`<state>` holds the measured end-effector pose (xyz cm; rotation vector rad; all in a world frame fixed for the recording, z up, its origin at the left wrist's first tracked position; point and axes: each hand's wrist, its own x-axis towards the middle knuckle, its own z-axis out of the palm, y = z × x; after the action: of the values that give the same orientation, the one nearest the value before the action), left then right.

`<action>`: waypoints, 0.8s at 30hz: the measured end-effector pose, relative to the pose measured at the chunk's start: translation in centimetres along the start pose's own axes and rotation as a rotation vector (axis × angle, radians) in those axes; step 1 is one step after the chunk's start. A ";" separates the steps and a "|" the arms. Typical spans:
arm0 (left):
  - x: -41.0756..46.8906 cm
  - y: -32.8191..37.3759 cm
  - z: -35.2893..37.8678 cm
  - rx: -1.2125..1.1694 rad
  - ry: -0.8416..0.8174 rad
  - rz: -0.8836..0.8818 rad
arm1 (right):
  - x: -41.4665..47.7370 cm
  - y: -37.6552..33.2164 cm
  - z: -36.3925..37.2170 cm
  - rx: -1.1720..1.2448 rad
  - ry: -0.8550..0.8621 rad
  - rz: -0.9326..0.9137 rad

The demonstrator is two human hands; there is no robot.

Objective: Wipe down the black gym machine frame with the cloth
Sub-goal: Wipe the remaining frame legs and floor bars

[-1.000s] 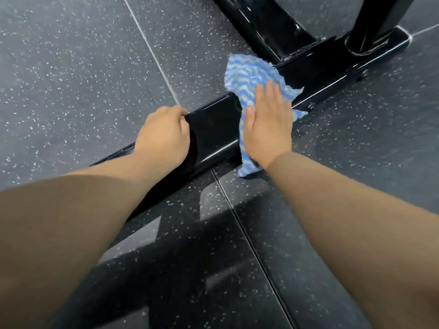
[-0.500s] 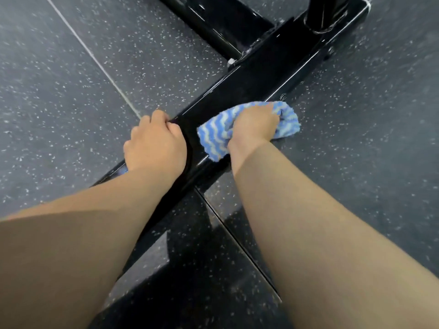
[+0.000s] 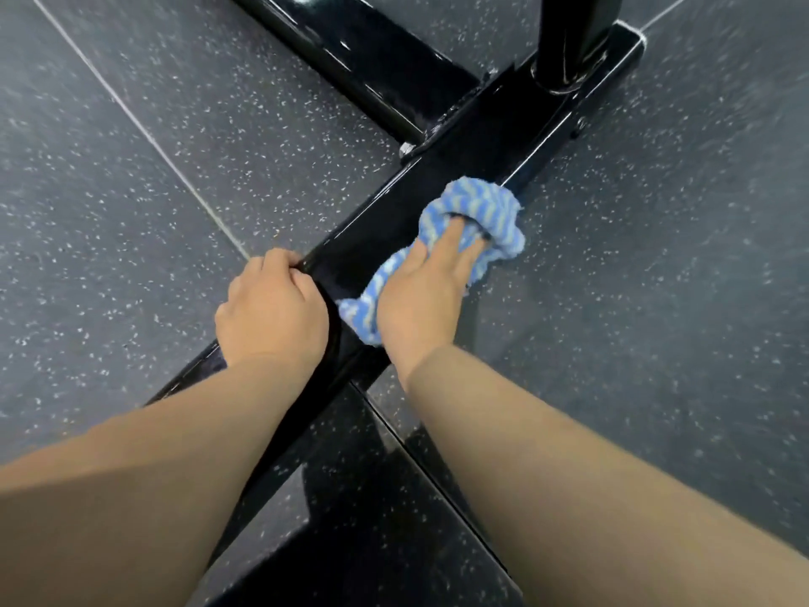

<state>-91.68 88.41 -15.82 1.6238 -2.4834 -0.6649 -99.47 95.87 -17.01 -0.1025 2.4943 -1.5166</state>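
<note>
Low on a dark, white-flecked gym floor (image 3: 175, 177), a glossy black frame beam (image 3: 394, 216) runs diagonally from the lower left toward the upper right. An upright post (image 3: 573, 37) rises from its far end, and a second bar (image 3: 350, 54), also black, joins it from the upper left. A person leans over the beam, seen from their own head, with both bare forearms reaching in. The left grip (image 3: 271, 313), a bare hand, sits on top of the beam with its fingers curled over the beam's far edge, holding on as a brace. Just beside it, the right grip (image 3: 420, 300) is closed on a bunched blue-and-white striped cloth (image 3: 486, 212). Its fingertips are tucked into the folds and press the cloth onto the beam's near top edge, so part of the fabric spills over the side toward the floor. The step in hand looks like wiping along the beam toward the post. To do it well, the cloth would best be spread flatter under the palm so more fabric meets the metal. It could then be drawn in long, overlapping strokes along the top and down the near side face. The foot of the post and the corner where the second bar joins probably trap dust and deserve a fingertip pushed through the cloth. The stretch under the bracing left grip will need its own pass.
</note>
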 end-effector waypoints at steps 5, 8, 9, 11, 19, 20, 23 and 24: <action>0.5 0.1 0.0 0.013 0.022 0.026 | 8.8 0.6 -1.6 -0.796 -0.197 -0.449; 0.7 -0.3 0.1 0.000 0.021 0.016 | 12.0 -1.3 -0.9 -0.966 -0.286 -0.533; 0.6 -0.3 0.1 -0.006 0.019 0.003 | 10.9 -1.5 -0.6 -0.995 -0.318 -0.637; 0.4 0.0 0.0 -0.026 0.017 -0.009 | 7.3 -0.4 -0.5 -0.882 -0.511 -0.989; 0.5 0.3 0.1 -0.113 0.060 -0.030 | 11.2 -5.6 2.1 -1.282 -0.552 -0.972; 0.5 0.1 0.0 -0.107 0.059 -0.035 | 9.5 -5.8 3.4 -1.277 -0.622 -1.008; 0.4 -0.3 -0.2 -0.102 0.038 -0.040 | 7.4 -5.4 3.1 -1.109 -0.807 -1.148; 0.3 0.0 -0.2 -0.107 0.042 -0.036 | 9.4 -5.9 2.3 -1.157 -0.790 -1.137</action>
<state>-91.73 88.05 -15.69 1.6301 -2.3519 -0.7462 -108.40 89.50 -14.29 -2.0077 2.1765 0.1927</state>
